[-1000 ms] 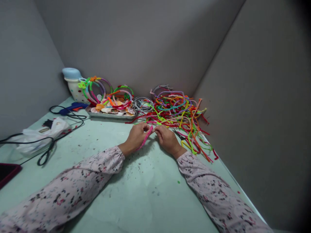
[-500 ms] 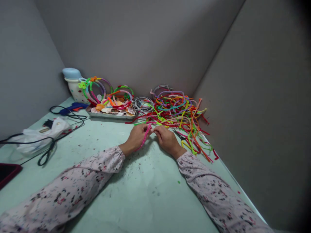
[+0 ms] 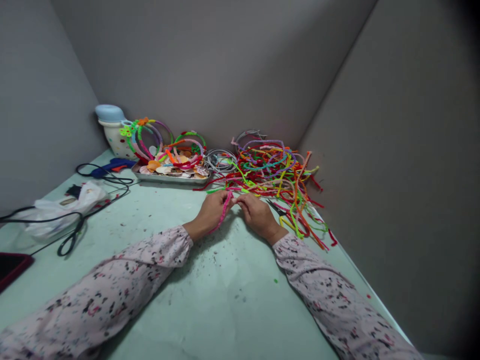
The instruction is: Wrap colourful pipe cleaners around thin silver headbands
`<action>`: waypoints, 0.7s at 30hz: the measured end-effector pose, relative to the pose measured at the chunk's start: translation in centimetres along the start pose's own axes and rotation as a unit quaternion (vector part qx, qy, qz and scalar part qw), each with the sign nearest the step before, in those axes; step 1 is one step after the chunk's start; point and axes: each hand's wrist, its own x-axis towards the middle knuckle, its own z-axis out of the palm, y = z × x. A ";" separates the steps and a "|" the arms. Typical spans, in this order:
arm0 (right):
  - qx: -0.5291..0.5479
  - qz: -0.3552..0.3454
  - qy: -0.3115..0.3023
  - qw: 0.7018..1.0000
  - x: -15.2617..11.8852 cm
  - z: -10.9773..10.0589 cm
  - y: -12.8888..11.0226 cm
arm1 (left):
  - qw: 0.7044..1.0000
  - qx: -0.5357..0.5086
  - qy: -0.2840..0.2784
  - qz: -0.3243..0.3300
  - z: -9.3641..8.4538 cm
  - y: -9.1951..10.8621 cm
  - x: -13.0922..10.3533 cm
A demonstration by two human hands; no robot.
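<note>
Over the middle of the pale green table, my left hand is closed on a fuzzy pink strip, which hangs down along its inner side. My right hand is closed in a pinch, its fingertips meeting those of my left hand. A small pale bit shows between the fingertips, too small to make out. Just right of my right hand lie scissors with yellow and red handles, partly under a tangled pile of coloured fuzzy stems.
Behind my hands stands a metal tray of discs and fuzzy headbands. Wire hoops lie beside it. At the left are a lidded cup, a plastic bag, black cable and a dark red-edged device.
</note>
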 end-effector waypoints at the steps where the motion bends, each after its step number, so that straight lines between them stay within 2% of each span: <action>1: 0.000 -0.004 -0.002 1.000 0.0 0.0 0.0 | 1.000 0.004 -0.008 0.005 0.0 -0.1 0.0; 4: -0.006 -0.011 -0.006 1.000 -0.1 0.1 0.1 | 0.999 0.021 -0.027 0.026 -0.1 -0.2 0.2; 10: 0.009 0.020 0.011 1.000 0.0 0.3 0.2 | 1.000 -0.003 -0.008 -0.006 -0.2 0.3 0.1; 16: 0.038 0.027 0.012 0.999 0.1 0.2 0.1 | 0.999 -0.020 -0.021 -0.019 -0.2 0.5 -0.1; 21: 0.050 0.021 0.005 0.999 0.0 0.1 0.0 | 0.999 0.031 -0.037 -0.006 -0.4 0.2 0.0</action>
